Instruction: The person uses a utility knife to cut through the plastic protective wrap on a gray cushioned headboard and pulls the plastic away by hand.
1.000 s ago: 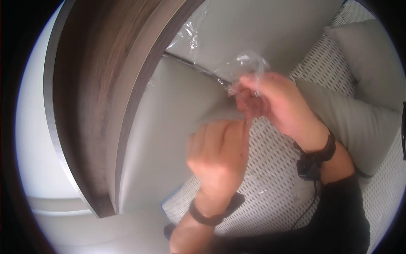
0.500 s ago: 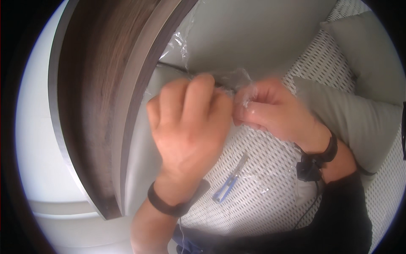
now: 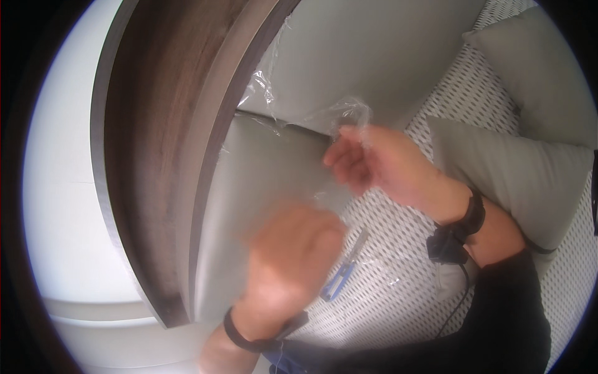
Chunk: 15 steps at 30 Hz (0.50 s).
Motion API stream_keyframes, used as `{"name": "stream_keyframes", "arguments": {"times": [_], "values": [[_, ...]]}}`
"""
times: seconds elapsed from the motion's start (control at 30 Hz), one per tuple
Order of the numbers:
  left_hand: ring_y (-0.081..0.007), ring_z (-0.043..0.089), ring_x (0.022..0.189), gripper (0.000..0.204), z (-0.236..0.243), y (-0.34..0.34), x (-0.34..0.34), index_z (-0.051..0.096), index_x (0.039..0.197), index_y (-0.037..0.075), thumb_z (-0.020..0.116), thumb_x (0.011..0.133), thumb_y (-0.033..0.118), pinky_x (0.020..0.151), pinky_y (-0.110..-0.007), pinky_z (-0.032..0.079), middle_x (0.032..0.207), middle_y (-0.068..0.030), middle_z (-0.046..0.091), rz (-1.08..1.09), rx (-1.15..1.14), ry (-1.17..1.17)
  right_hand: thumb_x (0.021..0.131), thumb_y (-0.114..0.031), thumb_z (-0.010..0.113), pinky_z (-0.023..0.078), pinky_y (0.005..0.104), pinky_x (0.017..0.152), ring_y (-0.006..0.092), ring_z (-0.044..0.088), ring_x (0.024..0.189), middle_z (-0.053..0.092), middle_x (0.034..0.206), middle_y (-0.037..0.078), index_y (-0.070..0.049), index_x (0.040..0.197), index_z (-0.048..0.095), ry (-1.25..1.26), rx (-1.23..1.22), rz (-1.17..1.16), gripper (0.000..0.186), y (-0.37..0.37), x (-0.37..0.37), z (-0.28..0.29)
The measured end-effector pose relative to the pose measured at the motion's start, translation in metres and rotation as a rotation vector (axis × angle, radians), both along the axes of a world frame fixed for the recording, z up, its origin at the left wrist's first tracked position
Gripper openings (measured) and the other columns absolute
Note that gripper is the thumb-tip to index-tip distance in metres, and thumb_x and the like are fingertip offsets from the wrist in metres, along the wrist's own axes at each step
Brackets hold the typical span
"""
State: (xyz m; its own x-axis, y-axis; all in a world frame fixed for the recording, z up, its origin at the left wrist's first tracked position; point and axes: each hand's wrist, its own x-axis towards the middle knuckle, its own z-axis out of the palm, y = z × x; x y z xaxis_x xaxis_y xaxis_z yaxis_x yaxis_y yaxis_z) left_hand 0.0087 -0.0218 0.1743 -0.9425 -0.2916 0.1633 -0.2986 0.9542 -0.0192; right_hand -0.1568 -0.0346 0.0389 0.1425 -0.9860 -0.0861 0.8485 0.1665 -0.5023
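Observation:
My right hand is raised over the grey padded seat, its fingers curled. A crumpled wad of clear plastic film shows at its fingertips, and the hand is closed on it. My left hand is lower and nearer to me, apart from the right one. Motion smears its fingers, so I cannot make out whether it holds anything. Just right of it, a blue utility knife lies on the white patterned fabric, blade pointing away from me. Thin film scraps lie beside the knife.
A curved dark wood panel runs along the left. More clear film hangs along its edge, by the grey cushioned back. Grey pillows lie at the right. A cable trails from a black device at my right wrist.
My left hand has pulled away from the right hand and dropped toward me. My right hand has shifted slightly left, with the film at its fingertips.

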Motion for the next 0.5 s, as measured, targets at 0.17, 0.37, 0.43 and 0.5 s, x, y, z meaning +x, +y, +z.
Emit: {"name": "stream_keyframes", "arguments": {"times": [0.17,0.37,0.43,0.5], "values": [[-0.0302,0.067,0.074,0.022,-0.005,0.014,0.002,0.068,0.096,0.003,0.071,0.076,-0.006,0.066,-0.039,0.056,0.087,-0.0122,0.069,0.074,-0.079,-0.023,0.094,-0.022,0.060,0.039,0.0256,0.054,0.0093,0.051,0.060,0.061,0.071,0.002,0.000,0.082,0.069,0.492,-0.054,-0.295,0.026,0.003,-0.015,0.003],[-0.0277,0.065,0.071,0.031,-0.030,-0.014,-0.021,0.067,0.114,0.003,0.067,0.083,0.002,0.062,-0.039,0.055,0.080,-0.0092,0.064,0.331,-0.246,0.110,0.087,-0.016,0.058,0.038,0.0336,0.051,0.0145,0.045,0.051,0.051,0.055,0.005,0.003,0.071,0.063,0.727,-0.134,-0.588,0.025,0.008,-0.036,0.014],[-0.0360,0.068,0.075,0.028,-0.048,-0.011,-0.030,0.068,0.109,0.002,0.075,0.082,0.004,0.067,-0.044,0.055,0.085,-0.0155,0.070,0.494,-0.179,0.062,0.086,-0.016,0.059,0.038,0.0351,0.050,0.0158,0.043,0.050,0.050,0.055,0.008,0.004,0.071,0.061,0.766,-0.187,-0.616,0.025,0.011,-0.046,0.019],[-0.0377,0.069,0.076,0.028,-0.067,-0.009,-0.034,0.068,0.109,0.003,0.075,0.082,0.006,0.067,-0.045,0.056,0.086,-0.0173,0.070,0.545,-0.094,0.012,0.085,-0.016,0.059,0.037,0.0360,0.050,0.0180,0.041,0.050,0.050,0.055,0.012,0.005,0.071,0.060,0.904,-0.227,-0.642,0.026,0.014,-0.055,0.021]]}}
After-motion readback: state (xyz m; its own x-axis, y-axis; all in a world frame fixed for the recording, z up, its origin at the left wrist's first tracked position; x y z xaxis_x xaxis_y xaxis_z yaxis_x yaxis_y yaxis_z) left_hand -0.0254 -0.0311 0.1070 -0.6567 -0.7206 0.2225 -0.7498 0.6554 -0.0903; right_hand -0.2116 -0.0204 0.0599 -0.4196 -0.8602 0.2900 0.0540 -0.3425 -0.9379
